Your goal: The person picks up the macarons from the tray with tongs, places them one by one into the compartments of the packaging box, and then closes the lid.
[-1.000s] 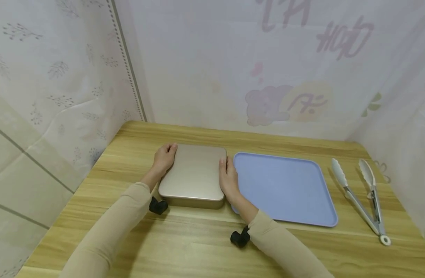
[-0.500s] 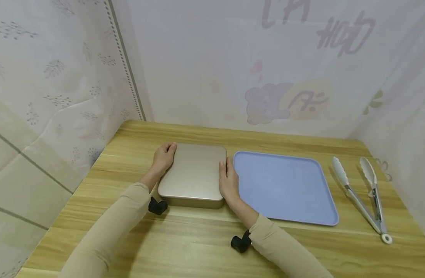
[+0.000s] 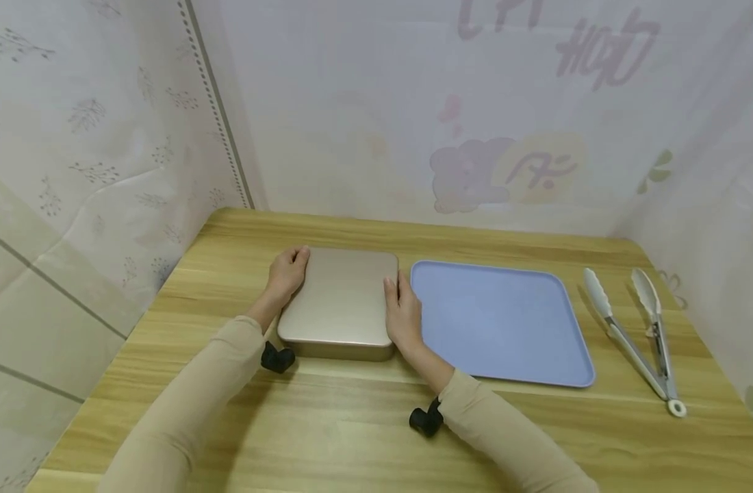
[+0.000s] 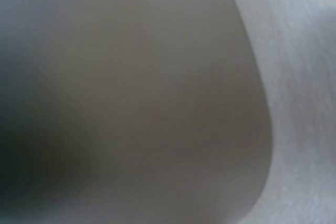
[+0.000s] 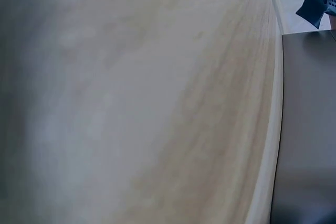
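A flat, pale gold metal tin [image 3: 346, 294] with rounded corners lies on the wooden table, its lid on. My left hand [image 3: 286, 274] holds its left side, thumb at the lid's edge. On the opposite side, my right hand [image 3: 404, 318] grips it with the thumb over the lid. The outer fingers of both hands are partly hidden along the tin's walls. In the right wrist view the tin's grey-looking surface [image 5: 304, 124] fills the right edge. The left wrist view is too blurred to make out the hold.
Just right of the tin lies a flat blue tray [image 3: 500, 325]. Further right, spread tongs [image 3: 650, 342] with pale scalloped tips rest on the wooden table [image 3: 346, 424]. Printed curtains [image 3: 352, 123] stand behind and at both sides. Black wrist mounts [image 3: 426, 419] hang below the sleeves.
The head view has tipped slightly, so everything on the table appears a little higher in the picture. Both hands keep their hold on the tin, which stays in place.
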`<state>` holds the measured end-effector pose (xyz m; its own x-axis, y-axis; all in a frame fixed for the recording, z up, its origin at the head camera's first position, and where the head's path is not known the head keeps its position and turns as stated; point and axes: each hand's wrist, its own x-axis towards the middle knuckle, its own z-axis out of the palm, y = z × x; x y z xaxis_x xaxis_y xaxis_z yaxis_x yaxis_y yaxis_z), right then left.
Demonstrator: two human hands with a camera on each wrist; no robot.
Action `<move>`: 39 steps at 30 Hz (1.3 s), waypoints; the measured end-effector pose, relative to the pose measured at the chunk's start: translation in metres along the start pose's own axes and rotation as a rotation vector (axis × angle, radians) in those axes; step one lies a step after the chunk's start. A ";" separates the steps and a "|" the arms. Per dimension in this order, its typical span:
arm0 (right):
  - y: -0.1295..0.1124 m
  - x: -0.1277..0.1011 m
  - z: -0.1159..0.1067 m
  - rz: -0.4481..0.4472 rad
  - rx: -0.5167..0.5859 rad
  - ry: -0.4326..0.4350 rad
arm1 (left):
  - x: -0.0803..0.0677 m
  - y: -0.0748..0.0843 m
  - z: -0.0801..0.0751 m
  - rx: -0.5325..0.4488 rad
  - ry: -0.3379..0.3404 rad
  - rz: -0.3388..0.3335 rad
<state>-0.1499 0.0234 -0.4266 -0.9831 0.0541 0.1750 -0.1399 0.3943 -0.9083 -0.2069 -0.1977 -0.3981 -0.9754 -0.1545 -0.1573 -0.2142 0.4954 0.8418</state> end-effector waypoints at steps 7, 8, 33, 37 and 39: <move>-0.002 0.004 0.000 0.008 0.002 0.001 | 0.003 0.002 -0.002 0.010 -0.006 0.000; -0.002 0.005 0.000 0.006 -0.001 0.007 | 0.004 0.003 -0.002 0.010 -0.008 -0.002; -0.007 -0.006 -0.007 0.119 0.013 -0.134 | -0.001 -0.002 0.001 0.026 0.004 0.026; -0.007 -0.009 -0.008 0.152 0.034 -0.147 | -0.003 -0.003 0.001 -0.007 -0.003 0.033; -0.007 -0.010 -0.008 0.157 0.037 -0.150 | -0.006 -0.004 -0.003 -0.029 -0.028 0.033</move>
<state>-0.1385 0.0278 -0.4192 -0.9994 -0.0258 -0.0252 0.0143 0.3573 -0.9339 -0.1997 -0.2012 -0.3989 -0.9830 -0.1143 -0.1435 -0.1809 0.4745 0.8615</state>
